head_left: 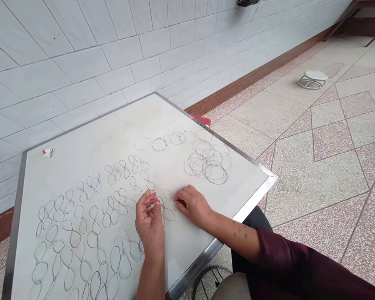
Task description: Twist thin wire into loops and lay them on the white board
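Observation:
My right hand [192, 207] is closed in a pinch on a thin wire figure-eight [174, 216], whose loops show beside its fingertips just above the white table [112, 121]. Facing it, my left hand [150, 223] has its palm up, with the thumb and half-curled fingers apart. Thin wire passes behind the left thumb; whether it touches that hand I cannot tell. Many wire figure-eights lie in rough rows on the left side of the table. Toward the right corner is an overlapping heap of round wire rings [216, 183].
More single rings [159, 151] form a line behind the heap. A small red and white object [48, 153] sits near the table's far left. Metal edging [203, 271] borders the table, and a tiled wall [118, 54] runs behind it. A low white stool [314, 76] stands on the floor.

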Demonstrator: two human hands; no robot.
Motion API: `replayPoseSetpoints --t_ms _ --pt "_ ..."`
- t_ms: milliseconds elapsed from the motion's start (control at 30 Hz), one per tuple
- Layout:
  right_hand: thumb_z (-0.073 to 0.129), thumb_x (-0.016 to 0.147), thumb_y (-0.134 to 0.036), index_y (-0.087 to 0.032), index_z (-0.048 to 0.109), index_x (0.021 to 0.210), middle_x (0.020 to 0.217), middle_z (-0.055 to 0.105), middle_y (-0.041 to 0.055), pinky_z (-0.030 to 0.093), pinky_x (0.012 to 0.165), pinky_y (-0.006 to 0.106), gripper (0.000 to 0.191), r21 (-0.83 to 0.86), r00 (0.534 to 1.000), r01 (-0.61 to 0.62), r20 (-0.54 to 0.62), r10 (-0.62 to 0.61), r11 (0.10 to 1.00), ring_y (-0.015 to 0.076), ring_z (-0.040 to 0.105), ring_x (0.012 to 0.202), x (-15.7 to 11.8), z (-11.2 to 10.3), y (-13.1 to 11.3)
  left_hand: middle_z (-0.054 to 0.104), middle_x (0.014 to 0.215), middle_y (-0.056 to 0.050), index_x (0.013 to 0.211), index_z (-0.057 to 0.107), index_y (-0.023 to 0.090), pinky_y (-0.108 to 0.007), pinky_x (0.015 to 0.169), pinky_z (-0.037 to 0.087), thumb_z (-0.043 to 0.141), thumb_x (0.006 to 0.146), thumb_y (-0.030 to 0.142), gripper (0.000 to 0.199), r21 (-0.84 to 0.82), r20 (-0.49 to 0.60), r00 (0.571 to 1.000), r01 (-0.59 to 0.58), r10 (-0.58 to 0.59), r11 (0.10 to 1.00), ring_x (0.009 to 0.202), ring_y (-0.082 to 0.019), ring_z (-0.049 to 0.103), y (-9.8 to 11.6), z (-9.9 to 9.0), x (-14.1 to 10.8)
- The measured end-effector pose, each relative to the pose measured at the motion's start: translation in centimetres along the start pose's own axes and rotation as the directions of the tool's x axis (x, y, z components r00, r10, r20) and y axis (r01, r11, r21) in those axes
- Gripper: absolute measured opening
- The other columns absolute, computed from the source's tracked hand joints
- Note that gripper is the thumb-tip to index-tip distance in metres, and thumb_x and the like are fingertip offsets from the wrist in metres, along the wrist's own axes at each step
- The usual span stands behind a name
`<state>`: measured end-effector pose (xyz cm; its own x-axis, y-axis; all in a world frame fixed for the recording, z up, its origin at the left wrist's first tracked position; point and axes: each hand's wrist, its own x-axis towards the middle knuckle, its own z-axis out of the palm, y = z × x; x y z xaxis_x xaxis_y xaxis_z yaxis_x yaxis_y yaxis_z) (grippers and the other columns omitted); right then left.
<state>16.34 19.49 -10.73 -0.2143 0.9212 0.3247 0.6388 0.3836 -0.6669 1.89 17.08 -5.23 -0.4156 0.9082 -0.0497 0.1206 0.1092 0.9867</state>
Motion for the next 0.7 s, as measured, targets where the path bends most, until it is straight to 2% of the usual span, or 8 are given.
replayPoseSetpoints --t_ms 700 --pt "0.063 0.081 -0.011 -0.020 0.060 0.090 0.086 0.062 0.0052 0.046 0.070 0.033 0.014 -0.002 1.000 0.007 -0.015 -0.007 1.000 0.0216 0.050 0.082 -0.07 0.07 -0.16 0.065 0.120 -0.007 0.118 0.061 0.027 -0.033 0.080 0.051 0.066 0.084 0.039 0.037 -0.015 0.026 0.999 0.040 -0.040 0.999 0.107 -0.022 0.059 -0.06 -0.12 -0.08"
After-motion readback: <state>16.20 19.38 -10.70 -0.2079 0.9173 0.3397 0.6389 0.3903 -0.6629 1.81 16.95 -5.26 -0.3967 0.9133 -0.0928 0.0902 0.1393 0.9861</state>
